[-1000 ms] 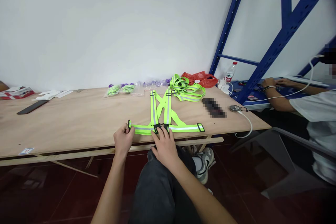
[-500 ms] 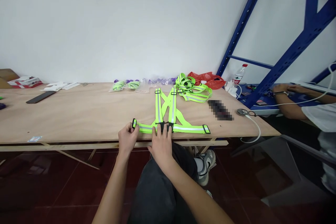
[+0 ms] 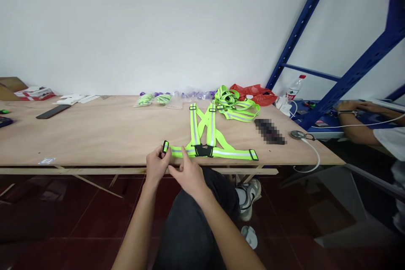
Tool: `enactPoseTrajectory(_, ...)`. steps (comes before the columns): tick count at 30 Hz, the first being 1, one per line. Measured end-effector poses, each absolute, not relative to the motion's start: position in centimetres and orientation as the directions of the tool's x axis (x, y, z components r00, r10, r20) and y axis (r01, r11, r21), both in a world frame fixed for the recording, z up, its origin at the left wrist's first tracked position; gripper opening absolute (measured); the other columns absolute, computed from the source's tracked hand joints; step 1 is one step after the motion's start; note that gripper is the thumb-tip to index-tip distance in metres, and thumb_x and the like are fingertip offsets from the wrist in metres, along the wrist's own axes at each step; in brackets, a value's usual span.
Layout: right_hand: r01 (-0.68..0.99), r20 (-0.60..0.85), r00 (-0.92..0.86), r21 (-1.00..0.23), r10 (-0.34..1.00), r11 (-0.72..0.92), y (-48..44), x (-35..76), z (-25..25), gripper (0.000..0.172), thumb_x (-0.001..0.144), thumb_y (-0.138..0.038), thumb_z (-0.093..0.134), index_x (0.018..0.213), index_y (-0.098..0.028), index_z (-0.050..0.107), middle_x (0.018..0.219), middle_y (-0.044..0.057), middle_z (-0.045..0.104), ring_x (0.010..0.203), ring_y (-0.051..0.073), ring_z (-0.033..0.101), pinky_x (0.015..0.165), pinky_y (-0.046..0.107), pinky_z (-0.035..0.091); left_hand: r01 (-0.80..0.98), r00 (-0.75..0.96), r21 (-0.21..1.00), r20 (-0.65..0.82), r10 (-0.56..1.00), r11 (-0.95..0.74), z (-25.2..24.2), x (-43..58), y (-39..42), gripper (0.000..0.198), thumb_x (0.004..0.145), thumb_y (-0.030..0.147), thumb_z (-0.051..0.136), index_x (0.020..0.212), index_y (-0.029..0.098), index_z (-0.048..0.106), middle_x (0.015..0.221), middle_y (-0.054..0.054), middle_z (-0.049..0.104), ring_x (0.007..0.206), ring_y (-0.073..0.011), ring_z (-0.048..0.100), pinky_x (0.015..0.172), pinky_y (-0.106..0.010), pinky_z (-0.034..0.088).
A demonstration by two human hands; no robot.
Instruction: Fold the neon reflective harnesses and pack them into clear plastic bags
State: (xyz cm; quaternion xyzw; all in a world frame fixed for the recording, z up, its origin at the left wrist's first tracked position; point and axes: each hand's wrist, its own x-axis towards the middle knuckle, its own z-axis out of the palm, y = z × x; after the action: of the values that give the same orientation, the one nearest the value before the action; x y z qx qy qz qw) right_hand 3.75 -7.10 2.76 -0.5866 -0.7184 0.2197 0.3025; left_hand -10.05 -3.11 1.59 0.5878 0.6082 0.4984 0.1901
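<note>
A neon-yellow reflective vest (image 3: 211, 130) made of elastic straps with silver stripes lies spread at the table's front edge. Its black buckle (image 3: 204, 150) sits at the front middle of the waist strap. My left hand (image 3: 156, 163) is closed on the left end of that strap, pinching it by the black slider (image 3: 165, 146), which stands up from the fingers. Beside it, my right hand (image 3: 189, 175) has its index finger stretched over the strap left of the buckle, with the thumb apart. The curled outer fingers are partly hidden, and I see nothing held.
More reflective straps (image 3: 238, 107) lie bunched behind the vest, near a red plastic bag (image 3: 255, 94). Bagged straps (image 3: 144, 100) are by the wall. A pixelated dark object (image 3: 269, 131) and a round device (image 3: 297, 135) with white cable lie right. Another person's arm (image 3: 356, 128) is beyond the blue frame.
My right hand has come off the buckle and shifted left toward my left hand, leaving the buckle uncovered. The left hand keeps its grip on the strap end. The view has shifted slightly.
</note>
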Motion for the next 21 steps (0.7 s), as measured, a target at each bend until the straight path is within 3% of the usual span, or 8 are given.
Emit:
enactPoseTrajectory(3, 0.52, 0.027, -0.167, -0.847, 0.986, 0.112, -7.0, 4.4, 1.3, 0.081, 0.086, -0.042, 0.062, 0.154, -0.013, 0.027, 0.06, -0.005, 0.06, 0.058, 0.018, 0.06, 0.055, 0.026, 0.042, 0.549, -0.207, 0.812, 0.361, 0.909, -0.198, 1.8, -10.2, -3.1, 0.038, 0.082, 0.041, 0.056, 0.059, 0.021, 0.034, 0.054, 0.007, 0.029, 0.051, -0.0085, 0.03, 0.05, -0.022, 0.027)
enactPoseTrajectory(8, 0.429, 0.043, -0.164, -0.896, 0.985, 0.111, -7.1, 4.7, -0.6, 0.083, 0.087, -0.039, 0.06, 0.155, -0.013, 0.02, 0.055, -0.009, 0.056, 0.052, 0.015, 0.056, 0.052, 0.023, 0.038, 0.554, -0.185, 0.804, 0.371, 0.91, -0.214, 1.6, -10.3, -3.1, 0.036, 0.082, 0.042, 0.057, 0.059, 0.021, 0.038, 0.054, 0.007, 0.031, 0.051, -0.009, 0.031, 0.05, -0.022, 0.028)
enactPoseTrajectory(11, 0.61, 0.116, -0.12, -0.775, 0.986, 0.166, -7.4, 4.5, -0.7, 0.077, 0.089, -0.039, 0.058, 0.154, -0.013, 0.026, 0.061, -0.004, 0.063, 0.058, 0.018, 0.062, 0.055, 0.025, 0.043, 0.561, -0.185, 0.801, 0.369, 0.911, -0.21, 1.5, -10.5, -3.1, 0.035, 0.082, 0.043, 0.057, 0.06, 0.021, 0.042, 0.053, 0.007, 0.034, 0.051, -0.0091, 0.033, 0.05, -0.022, 0.029)
enactPoseTrajectory(15, 0.782, 0.412, -0.068, -0.543, 0.908, 0.305, -8.0, 4.4, -0.6, 0.048, 0.095, -0.036, 0.046, 0.138, -0.018, 0.056, 0.096, 0.01, 0.074, 0.089, 0.023, 0.07, 0.073, 0.028, 0.052, 0.571, -0.182, 0.79, 0.385, 0.905, -0.222, 1.4, -10.7, -3.0, 0.034, 0.082, 0.044, 0.058, 0.061, 0.02, 0.045, 0.053, 0.007, 0.036, 0.051, -0.0092, 0.035, 0.05, -0.021, 0.03)
enactPoseTrajectory(18, 0.775, 0.532, -0.055, -0.51, 0.845, 0.372, -8.1, 4.6, -0.5, 0.045, 0.096, -0.033, 0.042, 0.136, -0.018, 0.059, 0.117, 0.012, 0.07, 0.108, 0.023, 0.066, 0.088, 0.029, 0.053, 0.576, -0.189, 0.79, 0.379, 0.906, -0.21, 1.5, -10.7, -3.0, 0.033, 0.082, 0.044, 0.058, 0.062, 0.02, 0.047, 0.054, 0.006, 0.037, 0.051, -0.0091, 0.035, 0.05, -0.021, 0.03)
enactPoseTrajectory(21, 0.799, 0.485, -0.037, -0.511, 0.874, 0.318, -7.8, 4.6, -0.3, 0.05, 0.094, -0.036, 0.047, 0.141, -0.02, 0.053, 0.122, 0.01, 0.069, 0.104, 0.023, 0.068, 0.08, 0.029, 0.055, 0.58, -0.185, 0.79, 0.366, 0.912, -0.199, 1.5, -10.7, -3.0, 0.032, 0.083, 0.044, 0.057, 0.064, 0.019, 0.05, 0.054, 0.006, 0.039, 0.052, -0.0094, 0.036, 0.05, -0.021, 0.031)
